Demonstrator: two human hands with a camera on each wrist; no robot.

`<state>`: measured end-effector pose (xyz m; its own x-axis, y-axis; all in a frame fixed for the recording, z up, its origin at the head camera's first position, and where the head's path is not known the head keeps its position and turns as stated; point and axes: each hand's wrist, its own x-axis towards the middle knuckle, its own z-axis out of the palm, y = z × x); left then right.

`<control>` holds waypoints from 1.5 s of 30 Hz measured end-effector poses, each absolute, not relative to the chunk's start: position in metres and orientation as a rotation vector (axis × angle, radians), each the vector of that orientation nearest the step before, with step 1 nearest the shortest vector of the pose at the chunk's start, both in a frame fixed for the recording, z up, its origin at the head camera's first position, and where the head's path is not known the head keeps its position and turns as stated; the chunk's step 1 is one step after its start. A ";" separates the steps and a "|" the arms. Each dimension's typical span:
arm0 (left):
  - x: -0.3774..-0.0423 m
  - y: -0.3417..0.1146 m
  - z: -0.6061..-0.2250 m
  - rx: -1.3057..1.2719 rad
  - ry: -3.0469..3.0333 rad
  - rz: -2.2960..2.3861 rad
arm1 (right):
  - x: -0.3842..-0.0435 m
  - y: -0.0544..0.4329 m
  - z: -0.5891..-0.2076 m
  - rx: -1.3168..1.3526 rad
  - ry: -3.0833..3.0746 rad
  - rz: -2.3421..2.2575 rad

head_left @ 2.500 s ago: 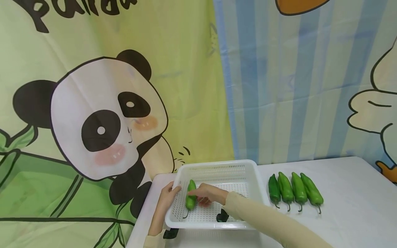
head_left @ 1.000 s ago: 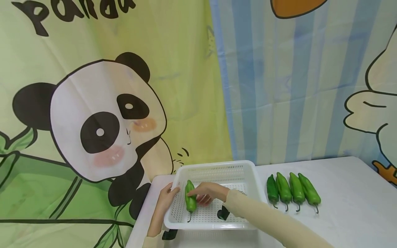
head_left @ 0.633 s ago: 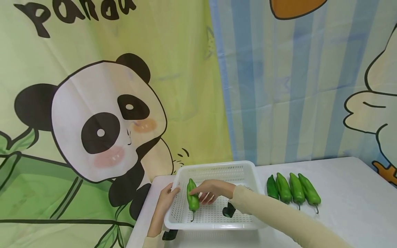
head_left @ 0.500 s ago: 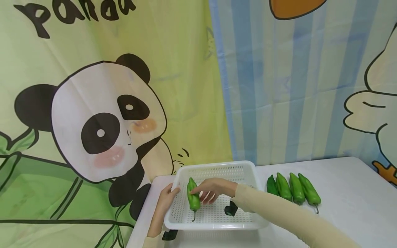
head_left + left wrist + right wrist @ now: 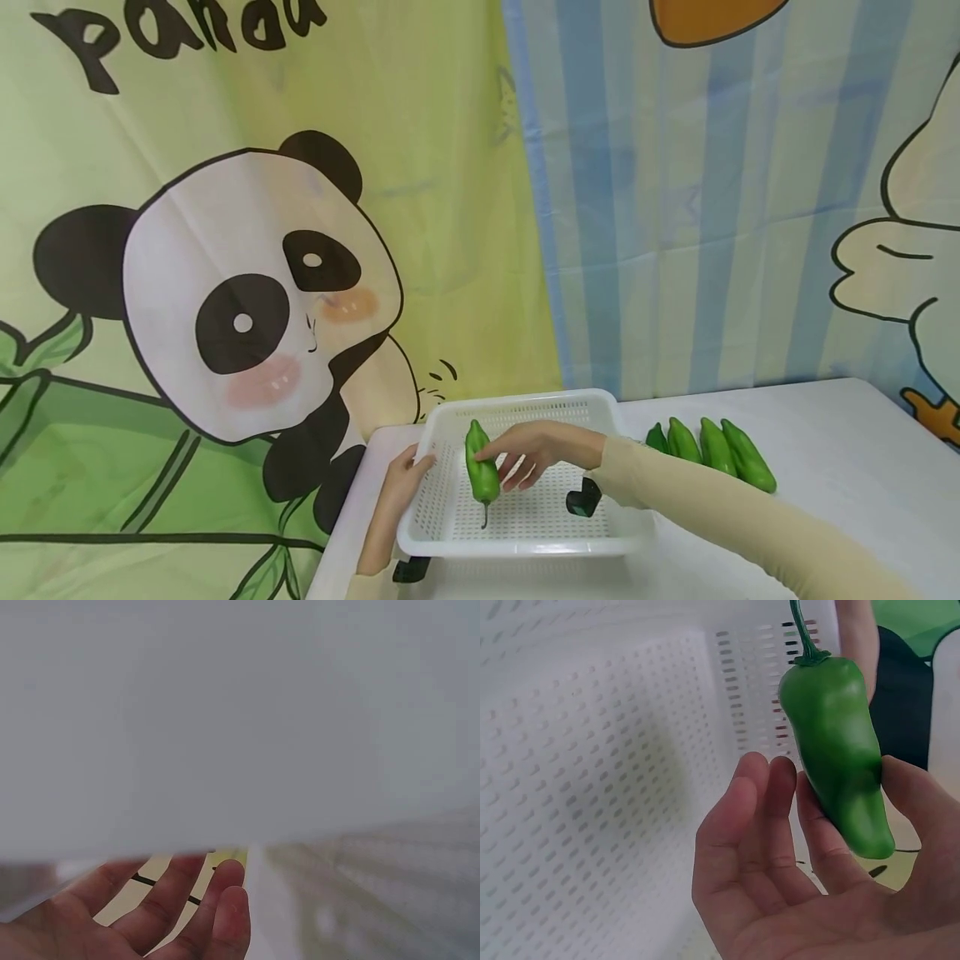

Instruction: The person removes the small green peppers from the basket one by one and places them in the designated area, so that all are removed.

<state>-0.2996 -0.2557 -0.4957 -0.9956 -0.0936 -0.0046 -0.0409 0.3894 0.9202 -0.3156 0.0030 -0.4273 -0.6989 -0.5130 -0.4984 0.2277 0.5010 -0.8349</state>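
Note:
In the head view a green pepper (image 5: pixel 481 477), stem down, hangs over the white plastic basket (image 5: pixel 525 548). My right hand (image 5: pixel 542 445) pinches it between thumb and index finger. The right wrist view shows the pepper (image 5: pixel 829 712) with its curved stem at the top, while the other fingers are bent beside it. My left hand (image 5: pixel 405 482) grips the basket's left rim, thumb on top and fingers along the outer side. A pale, blurred surface hides much of the left wrist view above my left fingers (image 5: pixel 157 911).
Several green peppers (image 5: pixel 750 457) lie in a row on the white table (image 5: pixel 832 450) right of the basket, partly covered by my right sleeve (image 5: pixel 690 492). Behind the table hangs a printed curtain (image 5: pixel 465 208) with a panda.
The pepper has risen from the basket's left side and moved right in my right hand. My right forearm now covers more of the pepper row. My left hand stays at the rim.

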 end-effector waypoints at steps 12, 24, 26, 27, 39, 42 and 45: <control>-0.301 -0.254 -0.495 0.148 -2.584 -1.708 | -0.302 0.043 -0.419 -0.255 1.916 -1.313; -0.298 -0.255 -0.496 0.138 -2.580 -1.723 | -0.294 0.075 -0.421 -0.284 1.869 -1.352; -0.299 -0.255 -0.497 0.138 -2.579 -1.727 | -0.293 0.081 -0.420 -0.286 1.863 -1.362; -0.299 -0.255 -0.496 0.142 -2.580 -1.731 | -0.292 0.084 -0.420 -0.283 1.859 -1.365; -0.297 -0.255 -0.494 0.116 -2.574 -1.740 | -0.293 0.112 -0.419 -0.208 1.828 -1.356; -0.298 -0.256 -0.495 0.117 -2.575 -1.741 | -0.291 0.119 -0.417 -0.195 1.822 -1.361; -0.298 -0.256 -0.496 0.125 -2.576 -1.738 | -0.289 0.126 -0.415 -0.200 1.828 -1.368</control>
